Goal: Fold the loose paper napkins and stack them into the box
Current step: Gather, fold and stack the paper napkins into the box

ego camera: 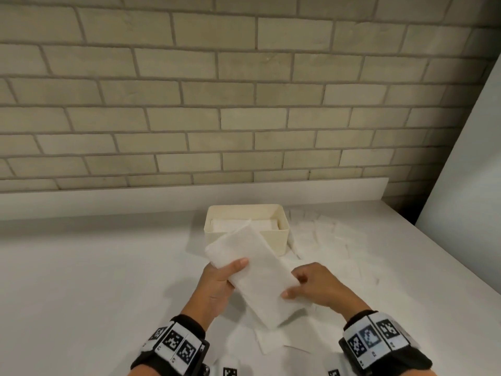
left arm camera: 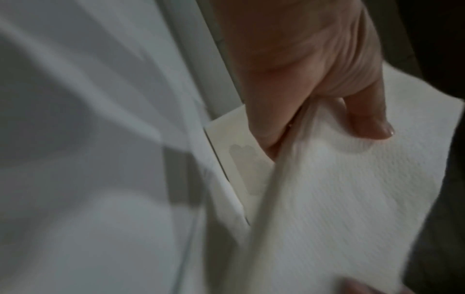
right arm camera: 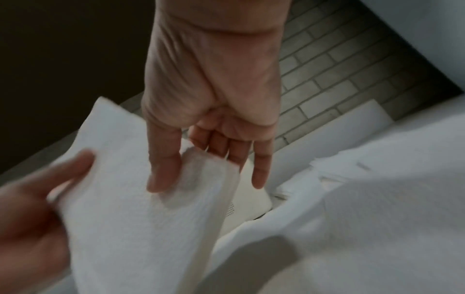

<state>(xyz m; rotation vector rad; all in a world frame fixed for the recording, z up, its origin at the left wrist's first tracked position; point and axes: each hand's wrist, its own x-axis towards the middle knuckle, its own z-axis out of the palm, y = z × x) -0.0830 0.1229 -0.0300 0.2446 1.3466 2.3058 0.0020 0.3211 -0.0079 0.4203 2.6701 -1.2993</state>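
Observation:
A white paper napkin, folded into a long rectangle, is held above the table in front of the cream box. My left hand pinches its left long edge, thumb on top. My right hand pinches the right edge, thumb on top and fingers beneath. In the left wrist view the thumb lies on the napkin. In the right wrist view the thumb presses the napkin. Folded napkins lie inside the box.
Loose white napkins are spread on the white table to the right of the box, and more lie under my hands. A brick wall rises behind and a white panel leans at the right.

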